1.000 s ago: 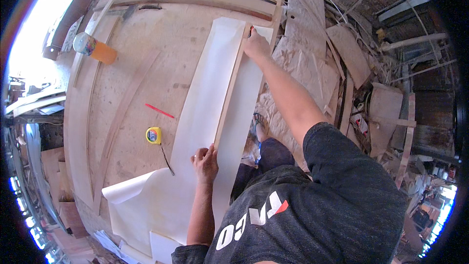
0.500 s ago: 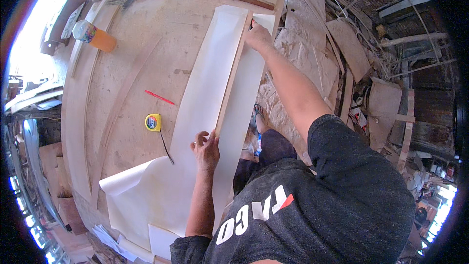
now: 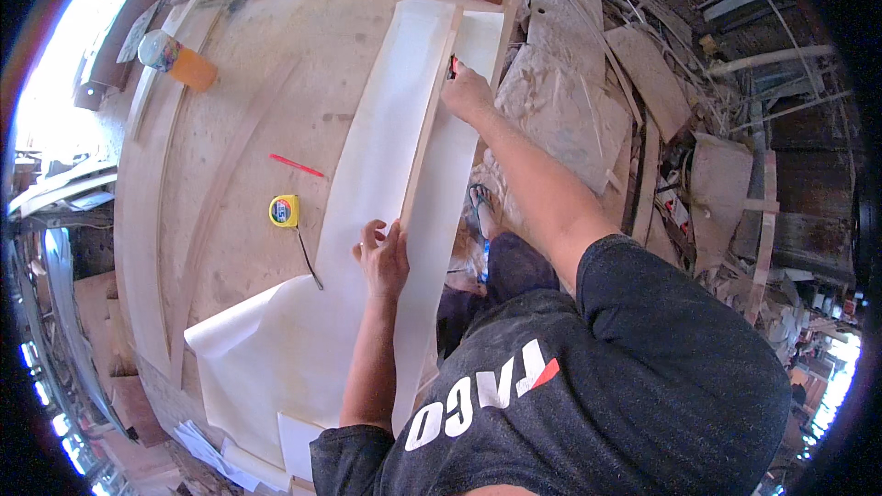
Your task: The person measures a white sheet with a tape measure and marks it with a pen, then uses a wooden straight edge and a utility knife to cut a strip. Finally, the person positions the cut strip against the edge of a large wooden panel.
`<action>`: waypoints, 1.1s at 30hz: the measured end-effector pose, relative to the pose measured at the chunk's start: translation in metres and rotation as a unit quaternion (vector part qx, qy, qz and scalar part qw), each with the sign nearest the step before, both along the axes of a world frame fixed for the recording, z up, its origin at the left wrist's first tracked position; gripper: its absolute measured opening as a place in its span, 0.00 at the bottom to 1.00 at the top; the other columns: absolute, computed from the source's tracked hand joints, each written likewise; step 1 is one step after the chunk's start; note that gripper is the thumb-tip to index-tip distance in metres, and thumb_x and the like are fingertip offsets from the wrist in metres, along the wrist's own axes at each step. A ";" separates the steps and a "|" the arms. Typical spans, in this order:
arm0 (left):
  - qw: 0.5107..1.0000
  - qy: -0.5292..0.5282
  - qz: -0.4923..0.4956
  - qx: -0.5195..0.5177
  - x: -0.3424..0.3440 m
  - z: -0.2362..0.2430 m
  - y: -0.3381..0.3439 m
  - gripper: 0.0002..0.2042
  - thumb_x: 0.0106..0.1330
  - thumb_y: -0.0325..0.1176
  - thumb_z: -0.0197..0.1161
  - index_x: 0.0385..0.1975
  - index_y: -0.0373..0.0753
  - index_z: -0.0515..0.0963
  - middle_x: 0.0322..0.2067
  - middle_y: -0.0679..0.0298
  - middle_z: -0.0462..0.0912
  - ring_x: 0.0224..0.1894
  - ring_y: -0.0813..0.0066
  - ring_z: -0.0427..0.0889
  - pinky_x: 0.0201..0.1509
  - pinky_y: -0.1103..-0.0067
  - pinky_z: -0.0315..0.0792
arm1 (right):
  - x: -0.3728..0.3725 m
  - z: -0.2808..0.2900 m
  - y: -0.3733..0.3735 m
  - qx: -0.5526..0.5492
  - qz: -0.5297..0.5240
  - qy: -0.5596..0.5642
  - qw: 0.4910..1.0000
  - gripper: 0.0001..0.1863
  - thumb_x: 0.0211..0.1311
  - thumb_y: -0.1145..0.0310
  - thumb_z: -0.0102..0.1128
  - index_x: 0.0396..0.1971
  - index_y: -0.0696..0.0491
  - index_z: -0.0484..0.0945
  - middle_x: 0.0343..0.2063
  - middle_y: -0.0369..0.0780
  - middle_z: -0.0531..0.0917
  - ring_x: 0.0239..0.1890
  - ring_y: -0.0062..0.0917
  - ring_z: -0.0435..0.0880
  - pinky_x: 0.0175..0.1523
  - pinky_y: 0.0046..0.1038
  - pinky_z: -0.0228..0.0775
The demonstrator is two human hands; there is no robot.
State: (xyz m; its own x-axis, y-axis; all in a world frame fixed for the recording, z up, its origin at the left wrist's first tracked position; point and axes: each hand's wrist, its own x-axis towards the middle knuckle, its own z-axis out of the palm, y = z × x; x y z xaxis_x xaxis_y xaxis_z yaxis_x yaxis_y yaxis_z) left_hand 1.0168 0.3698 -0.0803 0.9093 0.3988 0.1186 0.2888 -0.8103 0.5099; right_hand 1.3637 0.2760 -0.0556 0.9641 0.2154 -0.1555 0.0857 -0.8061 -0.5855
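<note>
A long white sheet (image 3: 372, 129) lies over the workbench, its near left corner curled up. Along it runs a narrow wooden strip (image 3: 429, 124), pointing away from me. My left hand (image 3: 382, 262) grips the strip's near end between thumb and fingers, pressing it to the sheet. Toward the far end, my right hand (image 3: 469, 95) is closed round a red-and-black utility knife (image 3: 452, 66), held against the strip's right side. The knife's blade is too small to make out.
Left of the sheet lie a yellow tape measure (image 3: 284, 211) with a black strap and a red pen (image 3: 296, 165). A bottle of orange liquid (image 3: 188, 69) lies at the far left. Thin wooden boards (image 3: 142, 220) line the bench's left side. Wood scraps (image 3: 648, 73) cover the floor at right.
My right hand has drawn the knife toward me along the strip, away from its far end. My left hand stays on the strip's near end. The view has shifted slightly.
</note>
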 end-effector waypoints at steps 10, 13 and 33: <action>0.999 -0.009 0.005 -0.031 -0.003 -0.002 0.002 0.13 0.68 0.38 0.64 0.50 0.46 0.85 0.51 0.64 0.74 0.43 0.70 0.76 0.52 0.64 0.61 | -0.056 0.004 -0.001 -0.008 0.027 0.021 0.999 0.32 0.61 0.63 0.49 0.64 0.63 0.68 0.49 0.59 0.82 0.54 0.51 0.82 0.62 0.44 0.72; 0.999 -0.018 0.012 -0.036 -0.005 -0.004 0.002 0.13 0.68 0.38 0.64 0.49 0.46 0.86 0.51 0.64 0.74 0.44 0.70 0.76 0.53 0.64 0.61 | -0.082 0.011 0.000 -0.007 0.022 0.046 0.999 0.32 0.61 0.63 0.49 0.64 0.64 0.68 0.48 0.59 0.82 0.53 0.51 0.82 0.62 0.44 0.72; 0.997 -0.048 0.032 -0.055 -0.007 -0.020 0.002 0.12 0.65 0.38 0.67 0.47 0.49 0.87 0.49 0.65 0.74 0.43 0.71 0.77 0.54 0.64 0.59 | -0.251 0.012 -0.016 -0.008 0.078 0.070 0.994 0.28 0.62 0.67 0.49 0.60 0.67 0.69 0.42 0.62 0.83 0.47 0.55 0.84 0.56 0.47 0.76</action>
State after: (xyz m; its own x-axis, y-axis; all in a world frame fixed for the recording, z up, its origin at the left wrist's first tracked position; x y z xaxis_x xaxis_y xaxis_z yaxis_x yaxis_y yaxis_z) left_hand 1.0099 0.3714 -0.1001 0.8679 0.4718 0.1553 0.2847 -0.7287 0.6228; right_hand 1.1131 0.2597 -0.0433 0.8873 0.3576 -0.2912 0.1290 -0.7986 -0.5878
